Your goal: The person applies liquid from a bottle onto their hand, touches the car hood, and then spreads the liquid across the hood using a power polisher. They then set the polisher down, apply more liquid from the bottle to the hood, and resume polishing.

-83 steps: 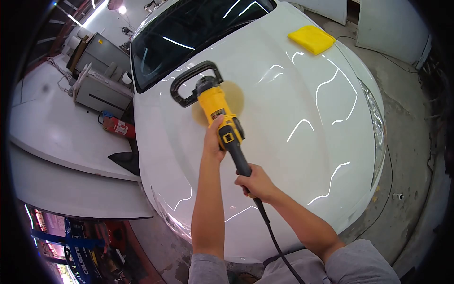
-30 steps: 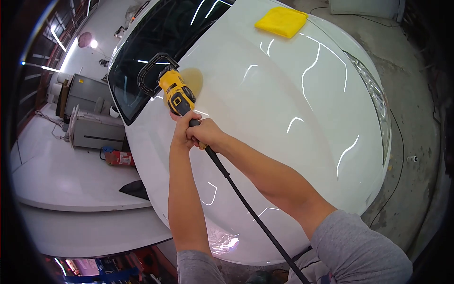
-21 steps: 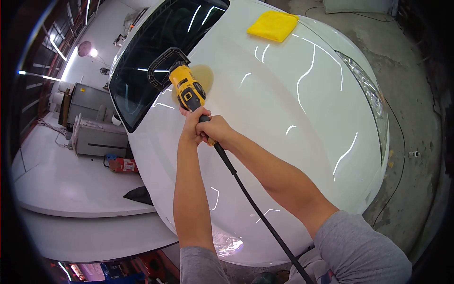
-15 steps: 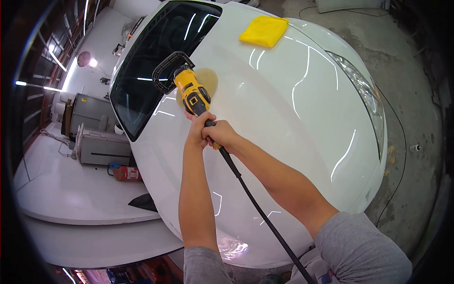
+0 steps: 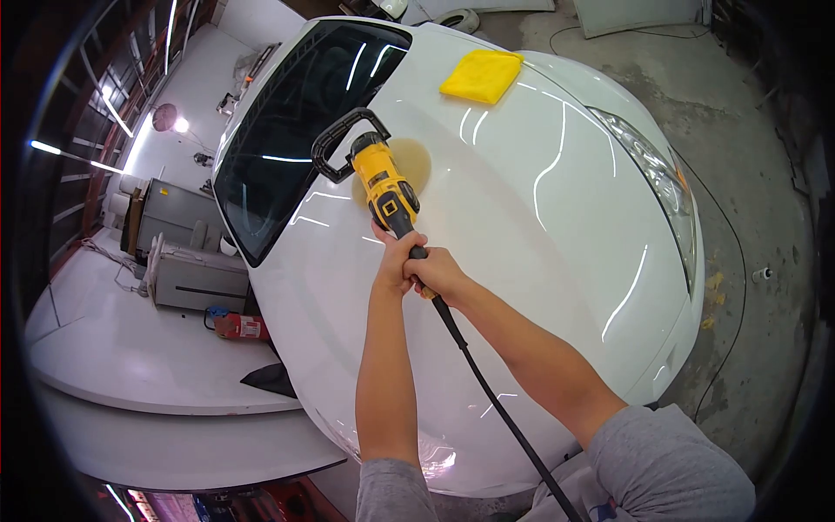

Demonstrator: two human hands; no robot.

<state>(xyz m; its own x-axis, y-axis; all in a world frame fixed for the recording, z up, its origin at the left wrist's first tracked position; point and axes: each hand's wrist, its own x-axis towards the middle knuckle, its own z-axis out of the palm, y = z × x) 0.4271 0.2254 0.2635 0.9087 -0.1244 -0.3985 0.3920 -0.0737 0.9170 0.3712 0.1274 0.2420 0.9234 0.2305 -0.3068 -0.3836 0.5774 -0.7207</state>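
A yellow and black polisher [image 5: 380, 174] rests with its round tan pad [image 5: 415, 165] on the white car hood [image 5: 522, 270], close to the windshield. My left hand [image 5: 393, 257] wraps the black handle just behind the yellow body. Right behind it, my right hand [image 5: 440, 273] is closed round the same handle, touching the left. From the handle's rear a black power cord [image 5: 487, 391] runs down toward my body. The black loop handle [image 5: 326, 152] at the polisher's front has no hand on it. A folded yellow cloth [image 5: 481, 76] lies farther up the hood.
The dark windshield [image 5: 291, 130] borders the hood at left, the headlight [image 5: 652, 170] at right. A red fire extinguisher [image 5: 239, 326] and grey cabinets [image 5: 200, 274] stand beyond the car at left. A thin cable [image 5: 739, 252] crosses the concrete floor at right.
Both hands and the polisher have moved right across the hood, away from the windshield, with the pad still against the paint. The camera view has shifted slightly. Both hands keep their grip.
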